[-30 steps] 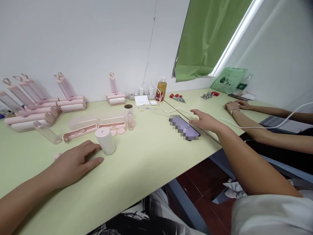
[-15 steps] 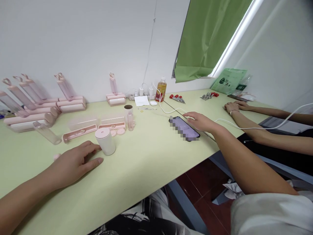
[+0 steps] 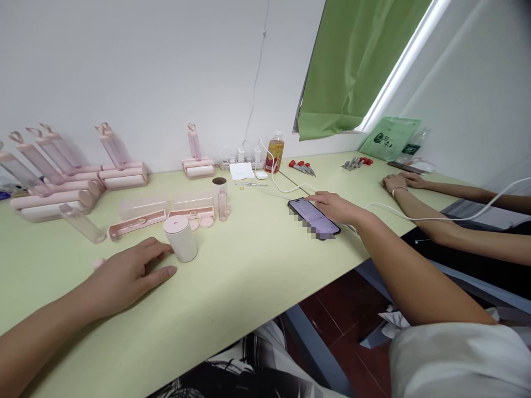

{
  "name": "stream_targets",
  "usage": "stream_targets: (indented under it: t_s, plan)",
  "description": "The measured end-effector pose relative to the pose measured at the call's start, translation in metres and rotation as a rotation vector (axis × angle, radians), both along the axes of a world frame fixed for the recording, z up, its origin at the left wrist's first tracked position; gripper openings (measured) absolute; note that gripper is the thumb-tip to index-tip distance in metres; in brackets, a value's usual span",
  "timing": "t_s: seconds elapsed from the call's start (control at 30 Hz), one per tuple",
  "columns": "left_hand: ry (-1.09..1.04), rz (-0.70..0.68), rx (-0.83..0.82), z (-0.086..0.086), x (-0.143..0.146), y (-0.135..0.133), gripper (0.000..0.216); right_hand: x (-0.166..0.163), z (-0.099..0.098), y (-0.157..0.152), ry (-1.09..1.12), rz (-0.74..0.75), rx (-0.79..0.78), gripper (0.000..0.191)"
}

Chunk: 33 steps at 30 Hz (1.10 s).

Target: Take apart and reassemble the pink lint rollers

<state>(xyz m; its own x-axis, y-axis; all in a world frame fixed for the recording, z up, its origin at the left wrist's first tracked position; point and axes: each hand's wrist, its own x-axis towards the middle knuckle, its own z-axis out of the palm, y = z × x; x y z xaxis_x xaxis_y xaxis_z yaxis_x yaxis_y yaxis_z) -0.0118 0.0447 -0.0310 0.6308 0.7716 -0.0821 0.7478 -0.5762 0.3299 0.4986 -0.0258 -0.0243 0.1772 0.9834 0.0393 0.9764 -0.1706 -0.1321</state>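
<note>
My left hand (image 3: 130,271) rests on the table with its fingers apart, the fingertips beside a white roll with a pink cap (image 3: 181,239). A small pink piece (image 3: 99,263) is partly hidden behind that hand. My right hand (image 3: 334,207) reaches over a phone (image 3: 314,218) lying face up with its screen lit. Its index finger is stretched out at the phone's upper edge; whether it touches the glass I cannot tell. Left of the phone stand a clear pink tube (image 3: 222,204) and an open cardboard-cored roll (image 3: 218,187). Pink open cases (image 3: 139,223) and round pink discs (image 3: 206,222) lie nearby.
Several pink lint-roller sets (image 3: 53,203) stand along the wall. A power strip (image 3: 226,165), a drink bottle (image 3: 274,152) and red-handled tools (image 3: 302,167) are at the back. A white cable (image 3: 431,216) crosses the right side, where another person's hands (image 3: 397,183) rest.
My right hand has shifted slightly left, with its index finger now extended over the phone's upper end. My left hand stays beside the roll. The whole view has shifted slightly.
</note>
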Motion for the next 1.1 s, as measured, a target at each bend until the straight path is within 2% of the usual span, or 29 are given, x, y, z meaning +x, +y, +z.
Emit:
stream_targets:
  t_s: [0.13,0.67,1.1]
  plan:
    - [0.02,-0.005,0.006,0.001,0.0,0.0,0.049,0.005,-0.001,-0.002,-0.022,0.003,0.043,0.048]
    - [0.001,0.003,-0.031,0.007,0.003,-0.005,0.05,-0.004,0.001,0.0,-0.014,0.004,0.012,0.046]
    - [0.007,0.004,-0.027,0.008,0.003,-0.005,0.049,0.011,0.009,-0.013,-0.015,-0.042,0.042,0.051]
